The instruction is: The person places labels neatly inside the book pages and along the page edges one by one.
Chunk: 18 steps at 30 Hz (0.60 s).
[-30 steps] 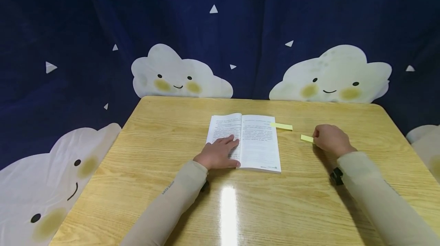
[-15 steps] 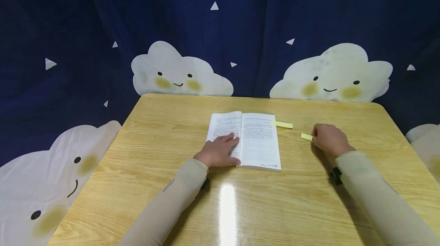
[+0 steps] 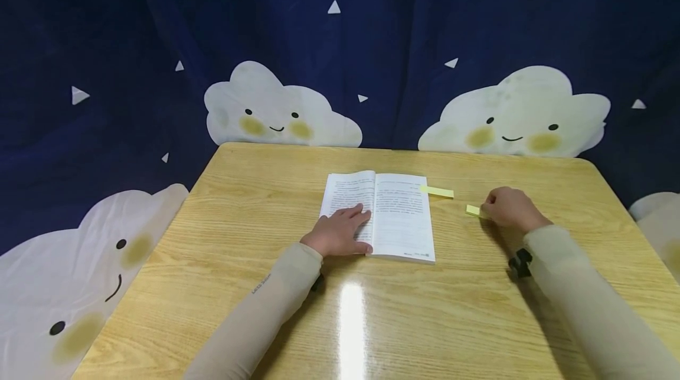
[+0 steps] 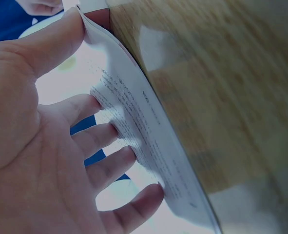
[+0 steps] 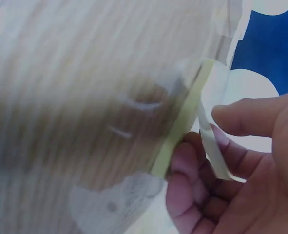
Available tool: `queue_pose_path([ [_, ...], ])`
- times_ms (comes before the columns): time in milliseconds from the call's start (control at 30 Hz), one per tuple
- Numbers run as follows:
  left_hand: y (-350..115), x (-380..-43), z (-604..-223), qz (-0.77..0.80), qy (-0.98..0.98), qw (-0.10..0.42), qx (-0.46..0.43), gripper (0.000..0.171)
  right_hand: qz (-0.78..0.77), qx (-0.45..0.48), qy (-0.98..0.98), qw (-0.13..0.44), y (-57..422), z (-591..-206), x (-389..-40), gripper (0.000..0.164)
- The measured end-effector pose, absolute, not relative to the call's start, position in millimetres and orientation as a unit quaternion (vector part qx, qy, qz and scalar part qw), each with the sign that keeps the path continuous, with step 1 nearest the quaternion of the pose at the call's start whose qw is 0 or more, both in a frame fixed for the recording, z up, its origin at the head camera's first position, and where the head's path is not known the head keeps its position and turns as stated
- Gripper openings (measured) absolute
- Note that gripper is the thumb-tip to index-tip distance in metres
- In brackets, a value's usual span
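Observation:
An open book lies on the table with printed pages up. My left hand rests on its left page, fingers spread; in the left wrist view the fingertips touch the page and the thumb is at its lower edge. A yellow sticky note strip sticks out from the right page's edge. Right of the book is a narrow pad of yellow sticky notes, partly hidden by my right hand. In the right wrist view, a strip lifts away from the pad between my thumb and curled fingers.
The wooden table has rounded far corners. Behind it hangs a dark blue curtain with white triangles and smiling clouds. A strip of glare shines on the tabletop in front of the book.
My right hand has turned and shifted slightly at the sticky note pad. The left hand stays on the left page. The head view has tilted down a little.

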<state>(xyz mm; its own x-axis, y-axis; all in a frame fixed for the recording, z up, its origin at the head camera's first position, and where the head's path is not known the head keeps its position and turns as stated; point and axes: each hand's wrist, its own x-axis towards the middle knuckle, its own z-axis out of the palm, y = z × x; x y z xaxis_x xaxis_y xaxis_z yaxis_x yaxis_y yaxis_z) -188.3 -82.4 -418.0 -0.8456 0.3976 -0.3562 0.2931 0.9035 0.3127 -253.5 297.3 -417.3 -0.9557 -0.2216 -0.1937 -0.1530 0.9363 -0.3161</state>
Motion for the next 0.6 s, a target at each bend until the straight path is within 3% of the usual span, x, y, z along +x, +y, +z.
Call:
queue_pose_path([
  [200, -81.7, -188.4, -419.0, 0.129, 0.951, 0.213, 0.183, 0.082, -0.148, -0.077, 0.976, 0.142, 296.3, -416.3, -254.4, 0.025],
  [400, -81.4, -188.9, -420.4, 0.119, 0.952, 0.211, 0.186, 0.083, -0.151, -0.082, 0.977, 0.129, 292.9, -419.1, -254.8, 0.018],
  [600, -81.7, -189.4, -421.4, 0.115, 0.953, 0.21, 0.185, 0.082, -0.165, -0.082, 0.974, 0.135, 291.4, -416.5, -253.9, 0.021],
])
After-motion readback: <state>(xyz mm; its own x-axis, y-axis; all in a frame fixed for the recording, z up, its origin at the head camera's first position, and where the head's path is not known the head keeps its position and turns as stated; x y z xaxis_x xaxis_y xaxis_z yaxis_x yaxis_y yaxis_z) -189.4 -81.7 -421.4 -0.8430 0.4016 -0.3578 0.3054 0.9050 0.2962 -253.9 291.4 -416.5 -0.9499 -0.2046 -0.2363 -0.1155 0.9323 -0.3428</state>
